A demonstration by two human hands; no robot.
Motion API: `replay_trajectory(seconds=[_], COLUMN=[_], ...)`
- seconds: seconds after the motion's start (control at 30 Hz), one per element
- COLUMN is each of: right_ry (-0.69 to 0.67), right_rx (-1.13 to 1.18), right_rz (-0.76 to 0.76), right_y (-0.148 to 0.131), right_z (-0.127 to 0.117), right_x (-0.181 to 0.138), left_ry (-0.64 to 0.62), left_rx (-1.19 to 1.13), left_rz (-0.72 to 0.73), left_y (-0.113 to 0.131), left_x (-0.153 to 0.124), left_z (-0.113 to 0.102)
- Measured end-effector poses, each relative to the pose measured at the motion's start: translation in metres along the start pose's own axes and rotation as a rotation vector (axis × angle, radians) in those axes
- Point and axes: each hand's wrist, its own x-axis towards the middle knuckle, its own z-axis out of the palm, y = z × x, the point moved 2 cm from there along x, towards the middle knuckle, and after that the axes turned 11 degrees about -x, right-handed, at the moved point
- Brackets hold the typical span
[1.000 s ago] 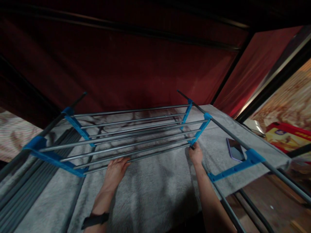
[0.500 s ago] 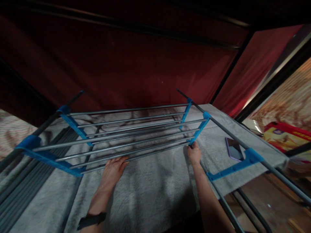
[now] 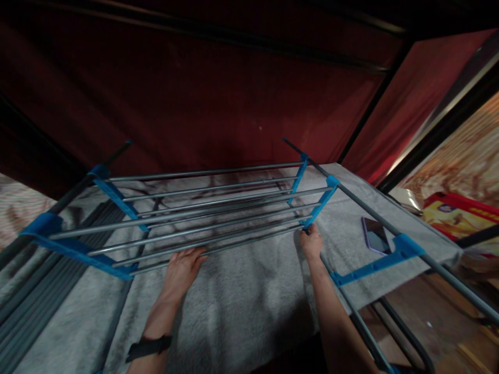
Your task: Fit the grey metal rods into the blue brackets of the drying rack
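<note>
A rack of grey metal tubes with blue plastic brackets lies on its side on a grey cloth. My left hand is closed over the nearest crosswise tube, its fingertips partly hidden behind it. At the right end of that tube, my right hand grips beside the lower end of a blue bracket, by the grey post tube; its fingers are curled and partly hidden. Another blue bracket, nearer me, joins two post tubes with no crosswise tubes in it. On the left, a blue bracket holds the other tube ends.
Several loose grey tubes lie together on the left of the cloth. A phone rests on the right. Beyond the cloth's edge is a red and yellow package. A dark red fabric wall stands behind the rack.
The view has tilted very slightly. Both hands keep the same places on the rack, and the rack looks unmoved.
</note>
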Motion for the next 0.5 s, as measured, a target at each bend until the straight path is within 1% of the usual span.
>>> replay_trajectory(seconds=[0.5], right_ry=[0.0], right_rx=[0.049], right_rz=[0.002], right_y=[0.0001], right_z=[-0.0008], right_x=[-0.0001], left_ry=[0.016], left_rx=[0.053], left_rz=[0.033], left_y=[-0.0045], left_x=[-0.0021], left_z=[0.0054])
